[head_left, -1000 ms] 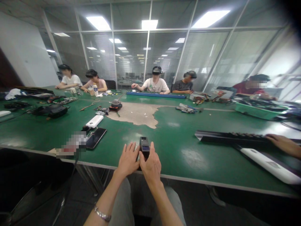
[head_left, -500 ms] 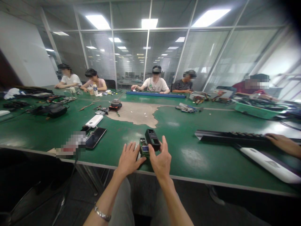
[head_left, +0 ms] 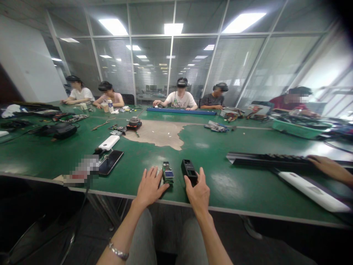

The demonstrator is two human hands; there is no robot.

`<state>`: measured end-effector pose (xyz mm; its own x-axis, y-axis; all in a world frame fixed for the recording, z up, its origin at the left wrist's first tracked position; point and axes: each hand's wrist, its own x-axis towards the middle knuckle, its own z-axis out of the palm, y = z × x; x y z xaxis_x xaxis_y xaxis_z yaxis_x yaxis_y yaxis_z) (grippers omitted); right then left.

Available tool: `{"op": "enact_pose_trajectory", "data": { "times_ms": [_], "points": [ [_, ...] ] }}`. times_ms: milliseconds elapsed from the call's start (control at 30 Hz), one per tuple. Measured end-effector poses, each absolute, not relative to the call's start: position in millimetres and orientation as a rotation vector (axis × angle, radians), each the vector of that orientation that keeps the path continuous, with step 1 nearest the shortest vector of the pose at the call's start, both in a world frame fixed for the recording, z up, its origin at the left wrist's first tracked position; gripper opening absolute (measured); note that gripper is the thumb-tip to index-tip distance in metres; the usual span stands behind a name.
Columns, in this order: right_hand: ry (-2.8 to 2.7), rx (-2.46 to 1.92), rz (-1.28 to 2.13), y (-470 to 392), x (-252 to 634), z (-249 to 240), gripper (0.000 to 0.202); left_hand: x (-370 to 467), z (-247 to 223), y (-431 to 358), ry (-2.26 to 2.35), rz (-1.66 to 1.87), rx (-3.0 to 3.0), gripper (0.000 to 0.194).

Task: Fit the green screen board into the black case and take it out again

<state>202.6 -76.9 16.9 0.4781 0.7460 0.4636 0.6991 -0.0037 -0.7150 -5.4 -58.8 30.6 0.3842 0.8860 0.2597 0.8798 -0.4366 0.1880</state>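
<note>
My left hand [head_left: 150,187] lies flat on the green table with its fingers spread, its thumb and index finger beside a small green circuit board [head_left: 168,173]. The board carries a little screen and lies near the table's front edge. My right hand [head_left: 199,191] grips the lower end of a black plastic casing [head_left: 189,169] between thumb and fingers. Rectangular cut-outs show in the casing's face. A strip of bare table separates casing and board. Whether the casing touches the tabletop, I cannot tell.
Left of me lie a dark smartphone [head_left: 111,162] and a white power bank [head_left: 109,142]. To my right, another person's hand [head_left: 329,167] rests at a long black metal channel [head_left: 253,159], near a white elongated device [head_left: 311,190]. A green basket [head_left: 300,129] stands farther back. Several people sit opposite.
My right hand has moved right with the black casing, away from the circuit board, which now shows fully. My left hand has stayed nearly in place.
</note>
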Motion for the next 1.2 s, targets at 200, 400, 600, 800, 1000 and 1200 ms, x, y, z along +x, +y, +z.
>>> {"op": "enact_pose_trajectory", "data": {
  "times_ms": [200, 400, 600, 800, 1000, 1200],
  "points": [
    [-1.297, -1.749, -0.048, -78, 198, 15, 0.08, -5, 32, -59, 1.658, 0.498, 2.595, 0.064],
    [-1.295, -1.778, -0.11, -81, 196, 16, 0.08, -5, 34, -60, 1.677, 0.495, 2.593, 0.058],
    [-1.279, -1.76, -0.148, -81, 196, 15, 0.082, -5, 34, -60, 1.675, 0.49, 2.583, 0.058],
    [-1.277, -1.739, -0.141, -82, 196, 15, 0.081, -6, 34, -60, 1.652, 0.498, 2.595, 0.058],
    [-1.24, -1.716, -0.067, -84, 195, 26, 0.078, -6, 36, -61, 1.643, 0.499, 2.59, 0.053],
    [-1.237, -1.585, 0.107, -84, 167, 56, 0.081, -7, 36, -63, 1.628, 0.522, 2.593, 0.048]
  ]
}}
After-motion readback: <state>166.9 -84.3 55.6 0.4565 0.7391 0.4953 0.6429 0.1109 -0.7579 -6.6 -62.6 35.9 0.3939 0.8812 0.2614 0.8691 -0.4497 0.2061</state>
